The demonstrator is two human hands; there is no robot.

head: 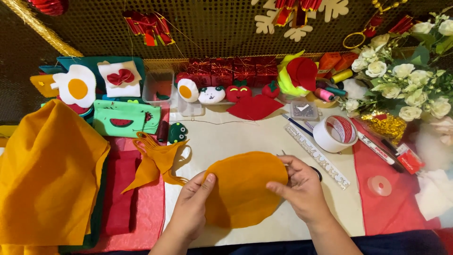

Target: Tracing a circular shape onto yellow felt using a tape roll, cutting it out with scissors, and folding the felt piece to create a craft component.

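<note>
Big mustard-yellow felt sheet (47,174) heaped at table's left. Round orange felt disc (243,189) held just above the cream tabletop (226,137), front centre. Left hand (191,208) pinches its left edge; right hand (302,189) grips its right edge. White tape roll (335,133) nearby.

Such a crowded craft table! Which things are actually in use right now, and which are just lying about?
In use: orange felt circle, held by left hand and right hand.

Lying about: tape roll, ruler, orange offcuts, white flowers, thread spools.
</note>
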